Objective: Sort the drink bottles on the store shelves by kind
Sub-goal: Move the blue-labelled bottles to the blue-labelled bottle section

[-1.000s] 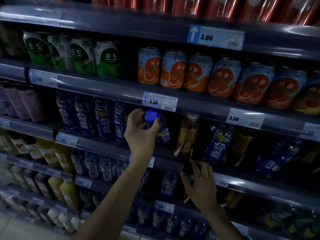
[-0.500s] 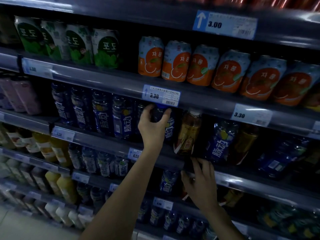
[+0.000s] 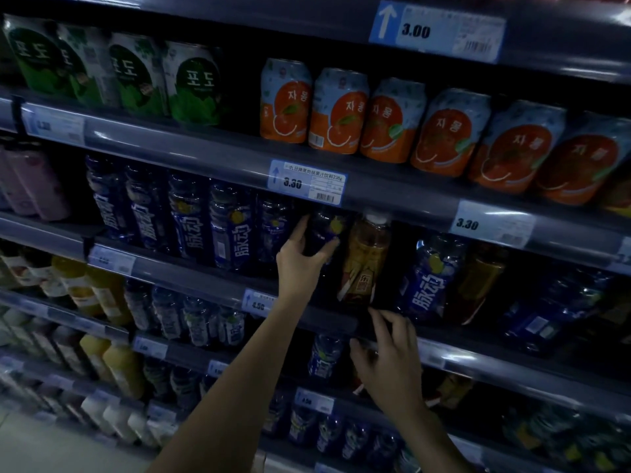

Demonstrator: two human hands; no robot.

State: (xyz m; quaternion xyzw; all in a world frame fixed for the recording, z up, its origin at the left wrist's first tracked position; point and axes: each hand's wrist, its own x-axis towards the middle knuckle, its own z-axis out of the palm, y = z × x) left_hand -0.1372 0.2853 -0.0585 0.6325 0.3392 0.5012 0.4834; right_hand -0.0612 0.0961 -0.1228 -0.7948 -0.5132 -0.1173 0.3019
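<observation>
Now that the blue bottle (image 3: 326,230) is in its row (image 3: 191,216), that stray looks sorted.
Left hand (image 3: 298,264) still grips it; right hand (image 3: 386,356) hangs loose and empty below the tea bottle (image 3: 367,261).

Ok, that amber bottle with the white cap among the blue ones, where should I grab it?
Take the amber bottle round its labelled middle, coming from the front with the right hand just below it. Its white cap sits close under the upper shelf rail, so a top grip looks cramped, and the left hand holds the blue bottle beside it.
</observation>
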